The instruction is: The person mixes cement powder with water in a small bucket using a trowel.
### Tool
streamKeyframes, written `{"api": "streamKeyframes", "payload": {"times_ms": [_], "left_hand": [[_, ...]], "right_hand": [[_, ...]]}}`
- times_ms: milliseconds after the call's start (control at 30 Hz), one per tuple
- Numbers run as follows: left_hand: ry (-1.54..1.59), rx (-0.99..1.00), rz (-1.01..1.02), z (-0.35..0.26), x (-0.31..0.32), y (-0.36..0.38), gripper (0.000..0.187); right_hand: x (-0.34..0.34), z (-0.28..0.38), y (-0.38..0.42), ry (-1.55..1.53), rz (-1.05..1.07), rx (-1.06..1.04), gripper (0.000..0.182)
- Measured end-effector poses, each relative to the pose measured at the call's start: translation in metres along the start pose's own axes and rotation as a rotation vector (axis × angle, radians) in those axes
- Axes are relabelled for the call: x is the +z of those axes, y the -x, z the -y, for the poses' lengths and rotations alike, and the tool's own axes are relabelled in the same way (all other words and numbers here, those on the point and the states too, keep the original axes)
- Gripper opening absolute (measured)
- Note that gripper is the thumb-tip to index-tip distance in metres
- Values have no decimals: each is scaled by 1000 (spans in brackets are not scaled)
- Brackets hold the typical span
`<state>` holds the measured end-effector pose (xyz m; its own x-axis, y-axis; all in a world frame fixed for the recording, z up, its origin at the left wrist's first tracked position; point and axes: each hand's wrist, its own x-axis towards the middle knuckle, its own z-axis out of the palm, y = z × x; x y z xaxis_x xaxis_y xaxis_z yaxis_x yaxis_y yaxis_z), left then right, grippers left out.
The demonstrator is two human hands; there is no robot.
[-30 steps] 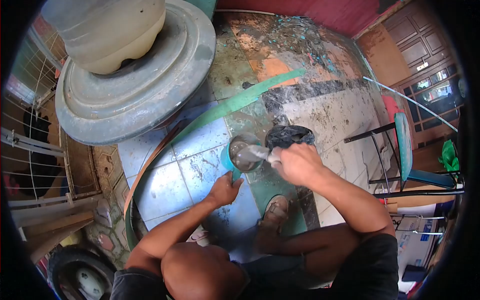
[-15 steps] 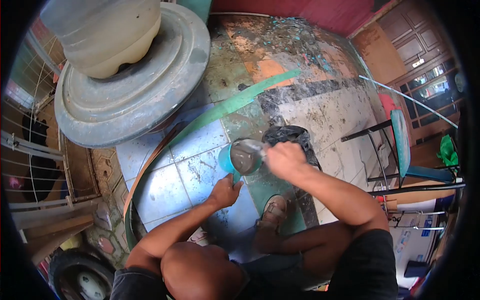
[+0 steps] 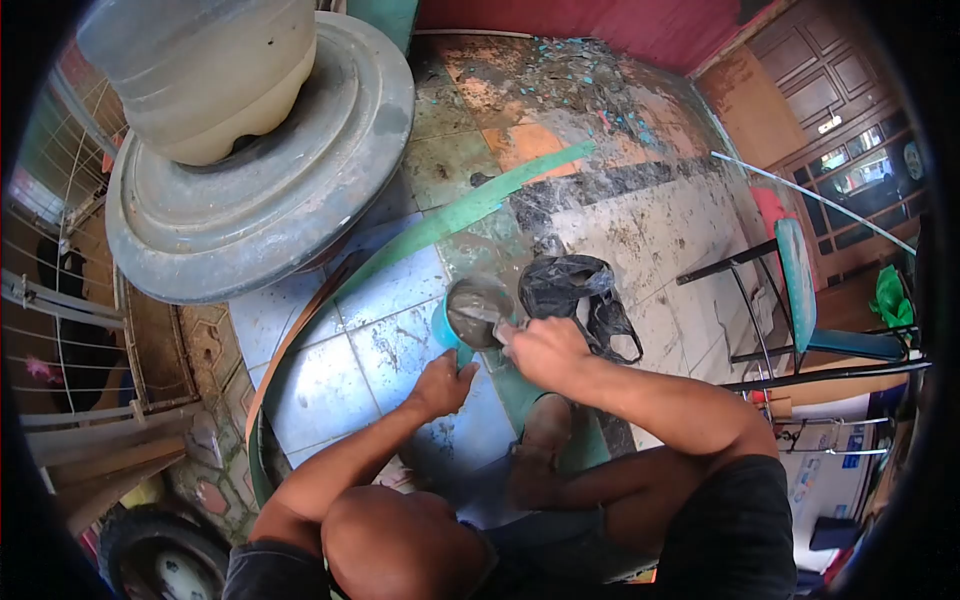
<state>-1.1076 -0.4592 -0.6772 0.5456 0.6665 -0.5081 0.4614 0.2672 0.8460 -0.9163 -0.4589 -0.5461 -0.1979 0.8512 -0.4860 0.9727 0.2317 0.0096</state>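
A turquoise dipper [image 3: 441,325] with grey wet mix [image 3: 474,306] in its bowl is over the tiled floor. My left hand [image 3: 441,386] is closed round its short handle. My right hand [image 3: 545,350] grips the handle of a small trowel [image 3: 480,313], whose blade is down in the grey mix. Just beyond my right hand, a black plastic bag [image 3: 566,283] lies crumpled on the tiles.
A large grey round lid [image 3: 350,130] with a cloudy plastic container [image 3: 205,80] on it stands at upper left. A green strip [image 3: 430,228] curves across the floor. A chair [image 3: 797,285] is at right. Debris [image 3: 600,90] lies near the red wall.
My right hand has moved left and down, and the trowel blade now sits deeper in the bowl. More of the black bag shows.
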Motion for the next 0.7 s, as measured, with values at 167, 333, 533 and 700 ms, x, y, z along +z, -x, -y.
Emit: {"api": "streamKeyframes", "payload": {"times_ms": [167, 333, 533, 700], "left_hand": [[-113, 82, -32, 28, 4, -8, 46], [-172, 78, -40, 14, 8, -13, 46], [-84, -53, 34, 6, -6, 4, 46], [-55, 16, -18, 9, 7, -11, 44]], "right_hand": [[-68, -7, 12, 62, 68, 156, 27], [0, -11, -8, 22, -19, 50, 23], [-61, -12, 10, 67, 62, 165, 28], [6, -13, -7, 58, -14, 11, 24]]}}
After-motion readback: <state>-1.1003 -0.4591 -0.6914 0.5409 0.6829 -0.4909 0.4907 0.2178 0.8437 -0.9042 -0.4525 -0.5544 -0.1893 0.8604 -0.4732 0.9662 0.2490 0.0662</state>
